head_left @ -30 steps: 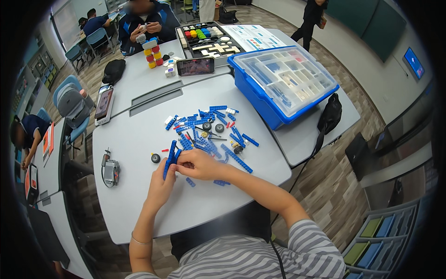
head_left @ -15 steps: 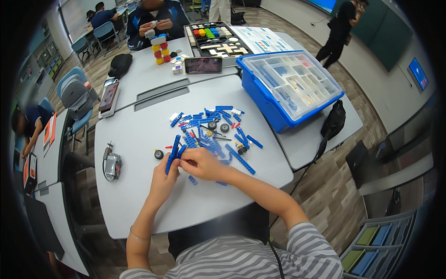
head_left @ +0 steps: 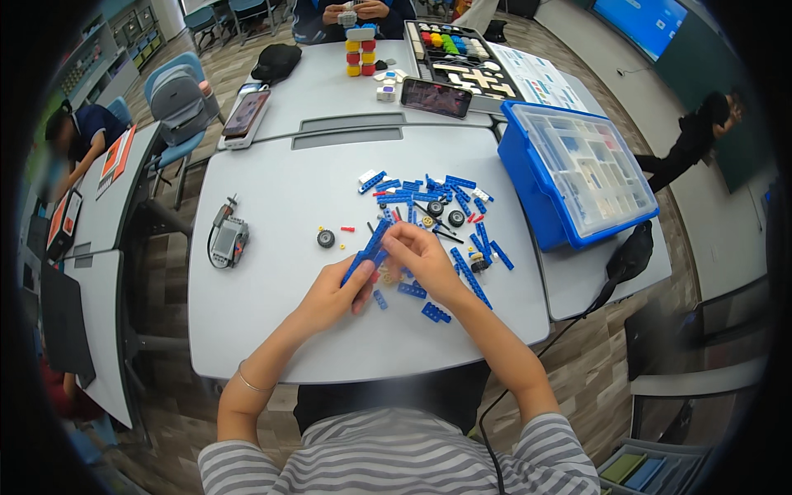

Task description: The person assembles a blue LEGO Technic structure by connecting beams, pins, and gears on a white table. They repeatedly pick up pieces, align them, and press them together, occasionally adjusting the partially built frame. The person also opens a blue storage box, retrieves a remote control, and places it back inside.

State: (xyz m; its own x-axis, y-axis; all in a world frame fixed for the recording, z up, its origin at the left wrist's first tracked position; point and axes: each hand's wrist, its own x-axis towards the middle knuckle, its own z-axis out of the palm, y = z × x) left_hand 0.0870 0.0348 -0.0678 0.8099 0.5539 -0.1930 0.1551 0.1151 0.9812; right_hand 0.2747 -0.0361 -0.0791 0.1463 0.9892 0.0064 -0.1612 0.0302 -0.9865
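Over the near part of the white table [head_left: 272, 330], my left hand [head_left: 328, 295] is closed around the lower end of a blue toy-brick beam [head_left: 367, 252], which tilts up to the right. My right hand [head_left: 427, 260] has its fingers curled against the beam's right side, near the upper end. Whatever lies between those fingertips is partly hidden. Loose blue bricks and beams [head_left: 474, 280] are spread just beyond and beside my hands. Among them lie small black wheels [head_left: 435, 209], red pegs [head_left: 348, 228] and dark axles. A separate wheel [head_left: 326, 238] rests left of the heap.
A grey motor with a cable [head_left: 227, 243] lies at the table's left. At the right stands a blue storage box with a clear lid [head_left: 569, 173]. A phone [head_left: 436, 97] leans at the back, near a co-worker's hands [head_left: 355, 12] and a red-yellow block stack [head_left: 360, 58].
The whole view has shifted, so the table sits farther right and higher. The blue beam now leans more to the right, and my right hand has moved up along it.
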